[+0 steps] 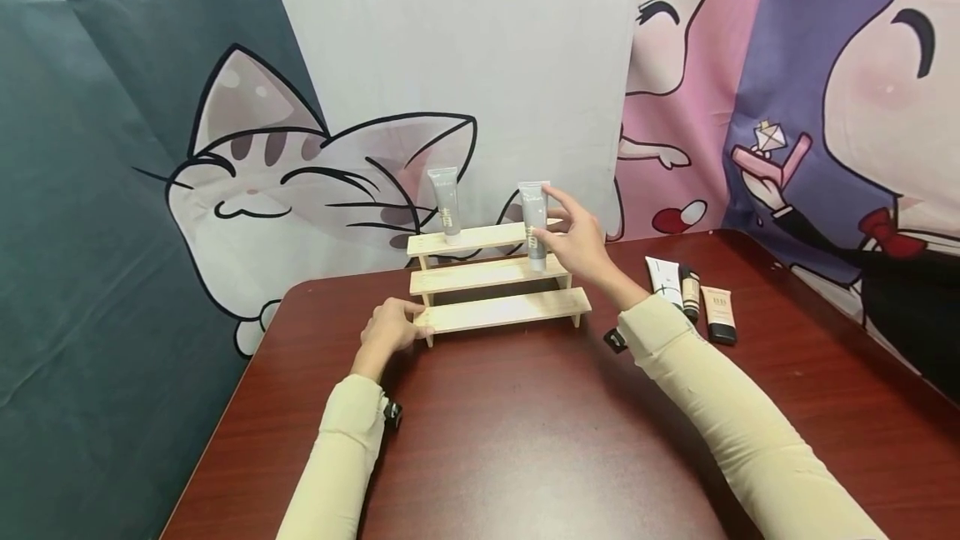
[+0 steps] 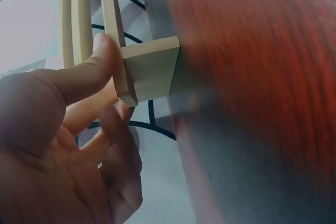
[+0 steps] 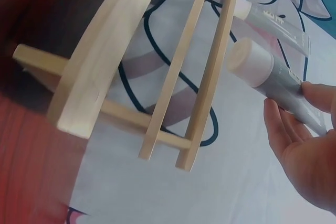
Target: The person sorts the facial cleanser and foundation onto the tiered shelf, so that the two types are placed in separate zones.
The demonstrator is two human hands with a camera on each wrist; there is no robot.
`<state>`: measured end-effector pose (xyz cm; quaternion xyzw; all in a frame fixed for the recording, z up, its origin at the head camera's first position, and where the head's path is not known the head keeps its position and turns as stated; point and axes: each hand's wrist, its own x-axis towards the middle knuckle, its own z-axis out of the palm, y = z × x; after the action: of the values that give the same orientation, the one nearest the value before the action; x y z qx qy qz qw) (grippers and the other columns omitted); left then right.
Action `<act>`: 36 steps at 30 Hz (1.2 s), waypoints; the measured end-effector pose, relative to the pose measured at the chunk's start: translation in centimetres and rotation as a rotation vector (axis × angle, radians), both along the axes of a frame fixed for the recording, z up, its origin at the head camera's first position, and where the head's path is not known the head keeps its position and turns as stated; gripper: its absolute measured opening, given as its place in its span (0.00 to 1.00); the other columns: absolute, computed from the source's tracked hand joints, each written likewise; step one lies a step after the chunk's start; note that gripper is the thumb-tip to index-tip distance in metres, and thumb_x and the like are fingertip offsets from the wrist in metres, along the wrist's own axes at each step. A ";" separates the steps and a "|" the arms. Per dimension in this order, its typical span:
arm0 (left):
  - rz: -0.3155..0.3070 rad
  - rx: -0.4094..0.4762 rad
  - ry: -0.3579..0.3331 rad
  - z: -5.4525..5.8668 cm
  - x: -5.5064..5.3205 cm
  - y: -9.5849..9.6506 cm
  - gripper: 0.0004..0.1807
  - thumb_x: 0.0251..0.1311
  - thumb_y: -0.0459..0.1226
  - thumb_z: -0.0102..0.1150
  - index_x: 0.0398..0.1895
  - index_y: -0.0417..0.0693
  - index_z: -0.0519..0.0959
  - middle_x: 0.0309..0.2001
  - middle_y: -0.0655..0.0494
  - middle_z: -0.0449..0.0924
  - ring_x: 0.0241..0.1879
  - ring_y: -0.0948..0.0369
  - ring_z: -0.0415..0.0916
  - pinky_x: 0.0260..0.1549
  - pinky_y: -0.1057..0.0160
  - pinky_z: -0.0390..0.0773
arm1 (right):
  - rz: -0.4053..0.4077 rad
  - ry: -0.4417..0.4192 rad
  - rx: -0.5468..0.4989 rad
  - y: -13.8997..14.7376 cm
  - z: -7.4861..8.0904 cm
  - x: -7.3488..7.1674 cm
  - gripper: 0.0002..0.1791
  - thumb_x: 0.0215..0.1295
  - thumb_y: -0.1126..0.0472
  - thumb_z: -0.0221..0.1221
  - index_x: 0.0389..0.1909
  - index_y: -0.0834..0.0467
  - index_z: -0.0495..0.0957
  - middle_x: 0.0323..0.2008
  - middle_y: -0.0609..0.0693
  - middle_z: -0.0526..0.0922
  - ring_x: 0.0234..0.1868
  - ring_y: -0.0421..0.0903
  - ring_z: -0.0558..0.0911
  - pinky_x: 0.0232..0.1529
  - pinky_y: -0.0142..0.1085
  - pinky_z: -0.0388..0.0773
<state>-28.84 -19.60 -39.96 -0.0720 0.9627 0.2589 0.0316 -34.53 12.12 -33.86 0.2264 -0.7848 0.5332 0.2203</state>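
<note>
A three-tier wooden display rack stands on the table. My left hand grips the left end of its lowest tier, thumb on the board and fingers at its end. My right hand pinches a grey squeeze tube, cap down, between thumb and fingers. In the head view this tube overlaps the upper tiers; the right wrist view shows its white cap apart from the rack's top board. A similar grey tube stands cap down on the top tier, toward the left.
Right of the rack, beside my right forearm, lie a white tube, a black-capped bottle and a beige tube with a black cap. Behind the reddish-brown table hangs a printed cloth backdrop.
</note>
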 end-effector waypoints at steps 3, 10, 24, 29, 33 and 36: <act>-0.031 0.013 0.004 -0.1 -0.1 -0.2 0.28 0.51 0.50 0.75 0.59 0.61 0.82 0.63 0.45 0.75 0.55 0.40 0.75 0.43 0.40 0.76 | -0.007 0.003 0.009 -0.6 0.2 -0.2 0.41 0.59 0.72 0.67 0.73 0.53 0.64 0.49 0.65 0.83 0.42 0.59 0.87 0.42 0.44 0.84; -0.098 0.043 0.039 -0.2 -0.4 -0.3 0.27 0.53 0.50 0.73 0.57 0.54 0.83 0.61 0.44 0.77 0.58 0.42 0.74 0.44 0.39 0.76 | -0.024 0.027 0.011 -1.6 0.3 -1.1 0.41 0.59 0.71 0.67 0.73 0.51 0.63 0.51 0.65 0.82 0.42 0.57 0.87 0.44 0.49 0.83; 0.026 0.082 0.014 -0.4 -0.5 0.2 0.24 0.50 0.49 0.75 0.53 0.58 0.85 0.59 0.46 0.79 0.56 0.42 0.75 0.46 0.39 0.74 | 0.011 0.034 -0.019 -4.2 0.7 -2.8 0.40 0.61 0.73 0.64 0.73 0.52 0.62 0.49 0.63 0.83 0.42 0.57 0.87 0.44 0.47 0.83; 0.052 0.087 -0.002 -0.3 -0.6 0.5 0.24 0.50 0.49 0.76 0.52 0.59 0.85 0.59 0.46 0.79 0.56 0.42 0.74 0.47 0.40 0.73 | 0.000 0.039 -0.023 -4.9 0.9 -3.5 0.39 0.62 0.74 0.63 0.72 0.52 0.61 0.49 0.65 0.82 0.43 0.58 0.86 0.45 0.49 0.82; 0.068 0.086 -0.011 -0.1 -0.6 0.5 0.24 0.49 0.49 0.77 0.52 0.59 0.85 0.58 0.47 0.79 0.56 0.43 0.75 0.48 0.40 0.73 | 0.009 0.034 -0.033 -5.6 1.1 -3.8 0.39 0.63 0.74 0.62 0.72 0.53 0.60 0.48 0.65 0.82 0.44 0.59 0.86 0.46 0.50 0.82; 0.073 0.082 -0.010 0.0 -0.5 0.5 0.25 0.48 0.49 0.77 0.52 0.59 0.85 0.57 0.47 0.79 0.56 0.43 0.75 0.47 0.41 0.73 | 0.013 0.026 -0.028 -6.1 1.2 -4.1 0.39 0.63 0.74 0.61 0.73 0.52 0.59 0.48 0.64 0.82 0.44 0.58 0.86 0.46 0.49 0.82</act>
<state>-29.34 -19.14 -39.95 -0.1071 0.9479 0.2986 0.0298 -38.59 5.99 -32.63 0.2351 -0.7728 0.5427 0.2301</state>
